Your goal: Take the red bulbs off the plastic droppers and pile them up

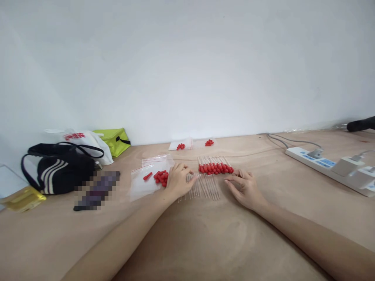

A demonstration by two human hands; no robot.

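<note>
My left hand (179,180) rests over the left part of a loose row of thin clear glass tubes (209,186), its thumb and fingers apart. Just beyond lies a tight row of glass droppers with red rubber bulbs (216,168), bulbs toward me and tubes pointing away. Beside the right end of that row is my right hand (242,187), fingers loosely bent and apart, fingertips close to the last bulb. Loose red rubber bulbs (160,177) lie on a clear plastic bag (140,185) left of my left hand, which partly hides them.
Two small bags with red bulbs (209,143) lie by the wall. A white power strip (325,166) with plugs and cables is at right. On the left are a black striped bag (63,171), a lime-green bag (114,141), a white plastic bag (88,142) and a pixelated dark item (98,191).
</note>
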